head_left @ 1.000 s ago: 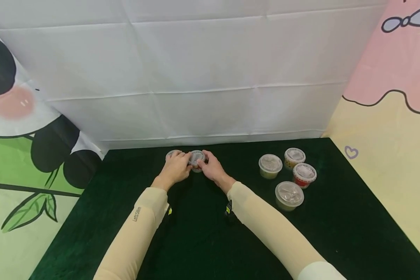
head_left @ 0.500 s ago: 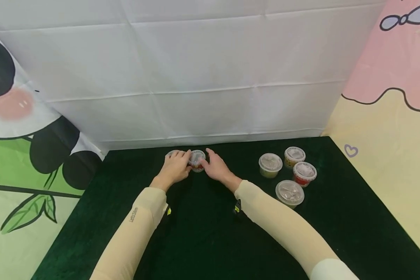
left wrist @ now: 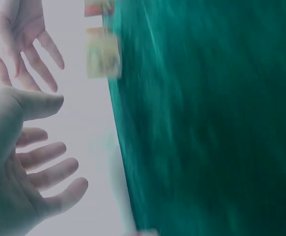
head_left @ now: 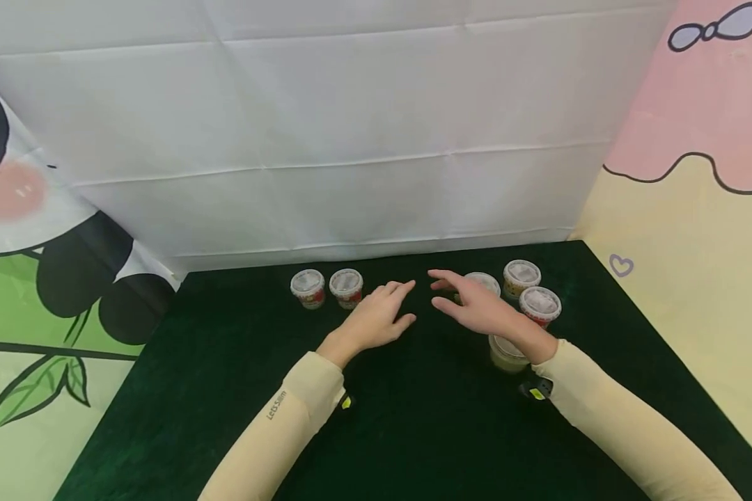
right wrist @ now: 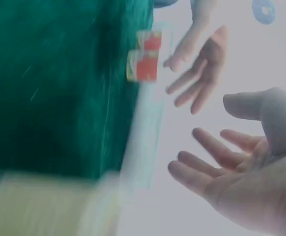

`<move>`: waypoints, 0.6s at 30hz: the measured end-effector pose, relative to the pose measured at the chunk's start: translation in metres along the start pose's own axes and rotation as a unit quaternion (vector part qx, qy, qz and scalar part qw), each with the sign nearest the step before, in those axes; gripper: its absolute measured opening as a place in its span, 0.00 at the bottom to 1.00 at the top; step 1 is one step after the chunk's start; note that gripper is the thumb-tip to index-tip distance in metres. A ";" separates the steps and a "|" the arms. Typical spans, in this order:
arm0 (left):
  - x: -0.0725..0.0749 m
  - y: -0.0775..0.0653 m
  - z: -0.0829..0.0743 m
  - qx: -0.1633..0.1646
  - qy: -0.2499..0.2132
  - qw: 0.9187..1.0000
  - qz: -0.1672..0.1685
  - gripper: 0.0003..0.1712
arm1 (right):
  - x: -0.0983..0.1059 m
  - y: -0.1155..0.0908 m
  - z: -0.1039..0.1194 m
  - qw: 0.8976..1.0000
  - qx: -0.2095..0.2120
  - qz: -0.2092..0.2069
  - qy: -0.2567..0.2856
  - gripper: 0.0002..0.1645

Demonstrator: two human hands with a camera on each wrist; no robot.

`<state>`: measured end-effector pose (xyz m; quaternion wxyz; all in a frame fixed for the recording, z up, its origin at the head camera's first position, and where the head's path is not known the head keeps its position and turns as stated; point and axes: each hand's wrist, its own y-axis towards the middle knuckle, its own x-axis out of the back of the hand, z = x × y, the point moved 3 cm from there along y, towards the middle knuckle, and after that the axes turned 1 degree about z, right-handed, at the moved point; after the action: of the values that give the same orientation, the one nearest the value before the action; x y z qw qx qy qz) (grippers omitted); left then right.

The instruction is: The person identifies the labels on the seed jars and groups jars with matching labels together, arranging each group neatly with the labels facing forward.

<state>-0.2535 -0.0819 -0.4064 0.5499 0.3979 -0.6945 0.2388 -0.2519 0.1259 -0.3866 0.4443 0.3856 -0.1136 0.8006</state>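
Note:
Near the back edge of the green cloth, two small lidded tubs with red on their sides stand side by side: a left tub (head_left: 308, 288) and a right tub (head_left: 347, 287). My left hand (head_left: 376, 316) is just right of them, fingers spread and holding nothing. My right hand (head_left: 476, 303) has its fingers apart too, and it partly covers a pale-green lidded tub (head_left: 484, 280) in the head view. Under its wrist shows a larger lidded tub (head_left: 506, 356), partly hidden. Both empty palms, left hand (left wrist: 30, 162) and right hand (right wrist: 241, 172), show in the wrist views.
At the back right stand a yellowish lidded tub (head_left: 521, 277) and a red lidded tub (head_left: 541, 306), close together. A white sheet (head_left: 351, 139) hangs behind the green-covered table (head_left: 401, 431). Printed cloths flank it on both sides.
Both hands have let go of the two red-sided tubs and moved right. The right hand has gone farther, over to the group of tubs at the right.

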 end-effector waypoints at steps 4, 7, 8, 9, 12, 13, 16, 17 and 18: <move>-0.018 0.013 -0.029 -0.013 -0.035 0.999 0.031 0.39 | 0.023 -0.034 -0.014 0.996 0.052 -0.054 -0.050 0.31; -0.031 0.019 -0.047 -0.025 -0.062 0.997 0.048 0.40 | 0.035 -0.058 -0.025 0.992 0.065 -0.078 -0.077 0.30; -0.036 0.021 -0.053 -0.027 -0.072 0.996 0.051 0.41 | 0.038 -0.065 -0.030 0.991 0.063 -0.081 -0.081 0.30; -0.040 0.022 -0.059 -0.029 -0.082 0.995 0.055 0.42 | 0.040 -0.073 -0.035 0.992 0.058 -0.081 -0.082 0.30; -0.049 0.025 -0.074 -0.037 -0.116 0.991 0.060 0.44 | 0.043 -0.094 -0.049 0.992 0.052 -0.079 -0.081 0.33; -0.052 0.026 -0.079 -0.043 -0.125 0.989 0.061 0.45 | 0.043 -0.101 -0.053 0.993 0.055 -0.077 -0.074 0.35; -0.060 0.029 -0.093 -0.063 -0.153 0.983 0.074 0.46 | 0.042 -0.119 -0.066 0.995 0.066 -0.068 -0.043 0.42; -0.063 0.030 -0.097 -0.068 -0.160 0.982 0.080 0.46 | 0.041 -0.123 -0.069 0.995 0.069 -0.063 -0.030 0.44; -0.065 0.030 -0.100 -0.069 -0.165 0.980 0.086 0.47 | 0.040 -0.126 -0.072 0.996 0.071 -0.057 -0.015 0.46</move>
<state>-0.2159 0.0307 -0.4369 0.4313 0.3320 -0.8220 0.1673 -0.2010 0.2614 -0.4269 0.4590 0.4339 -0.0414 0.7741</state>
